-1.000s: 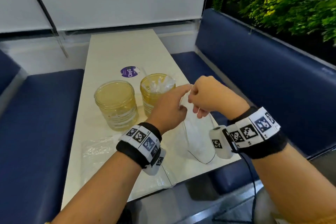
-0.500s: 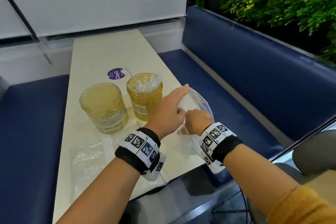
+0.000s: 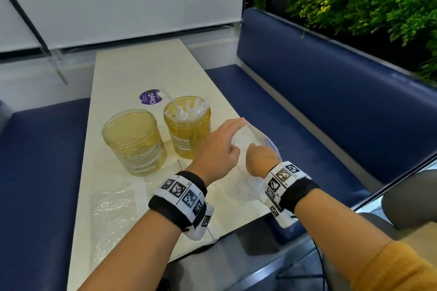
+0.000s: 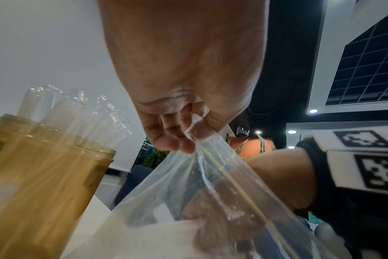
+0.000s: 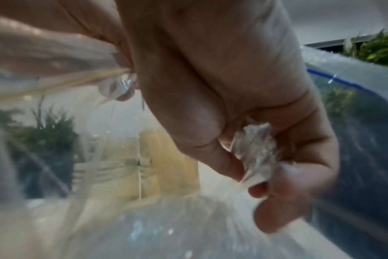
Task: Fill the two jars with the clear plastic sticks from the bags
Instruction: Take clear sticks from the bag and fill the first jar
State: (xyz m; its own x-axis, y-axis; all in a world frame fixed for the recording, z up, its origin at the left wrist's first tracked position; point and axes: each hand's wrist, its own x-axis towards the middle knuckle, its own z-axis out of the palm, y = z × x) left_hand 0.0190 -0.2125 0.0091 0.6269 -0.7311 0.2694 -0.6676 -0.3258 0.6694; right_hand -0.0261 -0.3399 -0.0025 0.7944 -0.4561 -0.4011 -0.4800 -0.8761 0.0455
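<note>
The right hand point(image 3: 260, 160) is plunged inside a clear zip bag point(image 3: 254, 136), its fingers point(image 5: 277, 210) curled around a small bundle of clear plastic sticks point(image 5: 255, 150) (the right wrist view is blurred, so the count cannot be told). The left hand point(image 3: 220, 146) pinches the bag's upper rim between thumb and fingertips point(image 4: 177, 145), holding the mouth of the bag open just beside the right hand. The bag sits at the right edge of the table point(image 3: 132, 71), near the front right corner.

Just left of the hands stand 2 amber jars. The right jar point(image 3: 188, 130) already holds a cluster of clear sticks poking above its rim. The left jar point(image 3: 134, 142), touching or almost touching it, looks empty. A flattened clear bag point(image 3: 111, 205) lies near the table's front left corner. Behind the jars, a purple round sticker point(image 3: 150, 98) sits on the tabletop.
</note>
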